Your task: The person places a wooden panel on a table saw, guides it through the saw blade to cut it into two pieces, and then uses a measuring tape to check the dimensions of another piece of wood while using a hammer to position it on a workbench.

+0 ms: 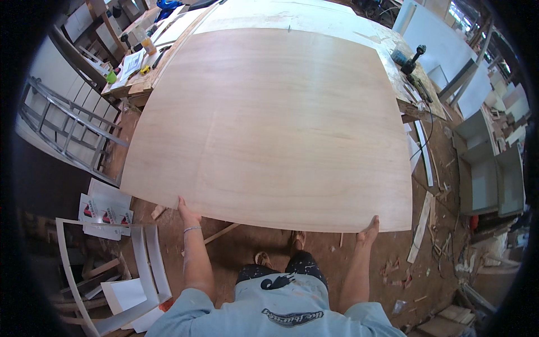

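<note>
A large, pale plywood sheet [269, 129] spreads out before me, its far part over the workbench [247, 16] and its near edge jutting toward my body. My left hand [188, 214] grips that near edge left of the middle, thumb on top and fingers hidden beneath. Toward the near right corner, my right hand [368, 231] holds the same edge, its thumb also on the upper face and its other fingers out of sight below.
A power drill [412, 60] stands at the bench's right side, with a cable hanging down. Papers [132, 64] and small tools lie on the left bench. A metal ladder [70, 126] leans at left; a white frame [143, 269] stands lower left. Wood offcuts [421, 227] litter the right floor.
</note>
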Tool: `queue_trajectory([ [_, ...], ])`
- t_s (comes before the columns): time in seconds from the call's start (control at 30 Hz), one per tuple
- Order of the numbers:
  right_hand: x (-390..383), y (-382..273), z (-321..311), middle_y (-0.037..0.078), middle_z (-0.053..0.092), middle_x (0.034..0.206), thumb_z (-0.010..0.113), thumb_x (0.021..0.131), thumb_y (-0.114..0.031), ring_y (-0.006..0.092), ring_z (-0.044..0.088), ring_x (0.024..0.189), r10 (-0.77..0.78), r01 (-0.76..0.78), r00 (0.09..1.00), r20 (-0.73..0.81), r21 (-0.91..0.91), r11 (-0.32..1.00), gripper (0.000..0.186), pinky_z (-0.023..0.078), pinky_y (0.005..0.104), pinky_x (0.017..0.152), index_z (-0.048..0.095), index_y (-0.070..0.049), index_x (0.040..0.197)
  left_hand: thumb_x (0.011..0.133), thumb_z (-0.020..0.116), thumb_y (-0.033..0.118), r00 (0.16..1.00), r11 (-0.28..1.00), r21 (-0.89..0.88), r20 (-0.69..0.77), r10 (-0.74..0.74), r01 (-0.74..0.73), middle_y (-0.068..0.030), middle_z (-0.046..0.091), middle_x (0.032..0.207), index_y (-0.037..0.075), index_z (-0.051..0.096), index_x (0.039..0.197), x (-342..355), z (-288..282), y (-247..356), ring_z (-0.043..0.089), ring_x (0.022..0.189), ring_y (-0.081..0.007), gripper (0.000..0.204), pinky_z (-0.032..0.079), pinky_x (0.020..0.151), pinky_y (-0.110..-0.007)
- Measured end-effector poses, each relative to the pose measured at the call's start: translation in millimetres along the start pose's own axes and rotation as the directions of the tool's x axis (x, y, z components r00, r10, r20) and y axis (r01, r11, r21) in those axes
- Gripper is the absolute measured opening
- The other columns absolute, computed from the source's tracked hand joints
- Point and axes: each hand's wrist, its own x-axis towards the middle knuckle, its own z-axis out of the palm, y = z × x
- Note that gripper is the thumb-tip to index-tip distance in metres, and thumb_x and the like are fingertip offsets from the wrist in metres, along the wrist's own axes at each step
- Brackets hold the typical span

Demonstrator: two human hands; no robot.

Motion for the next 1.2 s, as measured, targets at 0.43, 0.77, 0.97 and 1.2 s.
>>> queue_trajectory([
  [0.43, 65, 21, 59, 0.011, 0.048, 0.146, 0.054, 0.101, -0.034, 0.0309, 0.046, 0.133, -0.02, 0.02, 1.0, 0.02, -0.033, 0.999, 0.053, 0.034, 0.0479, 0.116, 0.046, -0.003, 0.143, 0.102, 0.042, 0.051, 0.99, 0.997, -0.063, 0.135, 0.044, -0.036, -0.0152, 0.045, 0.15, 0.007, 0.041, 0.148, 75, 48, -10, 0.042, 0.137, -0.0374, 0.063, 0.034, 0.113, -0.054],
  [0.77, 126, 36, 103, 0.012, 0.051, 0.142, 0.054, 0.101, -0.031, 0.0302, 0.045, 0.133, -0.063, 0.062, 0.995, 0.083, 0.011, 0.998, 0.05, 0.033, 0.0457, 0.116, 0.046, -0.001, 0.14, 0.103, 0.036, 0.05, 0.998, 1.0, -0.012, 0.057, 0.003, -0.002, -0.0161, 0.045, 0.15, 0.005, 0.04, 0.148, 94, 131, -16, 0.043, 0.136, -0.039, 0.063, 0.034, 0.113, -0.057],
  [0.97, 156, 45, 142, 0.012, 0.053, 0.139, 0.058, 0.099, -0.03, 0.0285, 0.046, 0.131, -0.091, 0.09, 0.993, 0.076, 0.011, 0.996, 0.049, 0.035, 0.044, 0.115, 0.048, 0.0, 0.137, 0.103, 0.037, 0.051, 1.0, 0.998, 0.06, 0.002, 0.025, -0.026, -0.0156, 0.048, 0.147, 0.006, 0.043, 0.146, 120, 176, -25, 0.046, 0.134, -0.0389, 0.062, 0.036, 0.112, -0.057],
  [1.2, 219, 56, 174, 0.012, 0.055, 0.136, 0.058, 0.099, -0.03, 0.0286, 0.049, 0.128, -0.095, 0.094, 0.994, 0.062, 0.013, 0.995, 0.046, 0.036, 0.0448, 0.114, 0.05, -0.002, 0.134, 0.102, 0.041, 0.049, 0.997, 0.986, 0.146, 0.008, 0.083, -0.083, -0.0144, 0.051, 0.144, 0.006, 0.045, 0.143, 184, 213, -33, 0.049, 0.131, -0.0374, 0.06, 0.04, 0.108, -0.056],
])
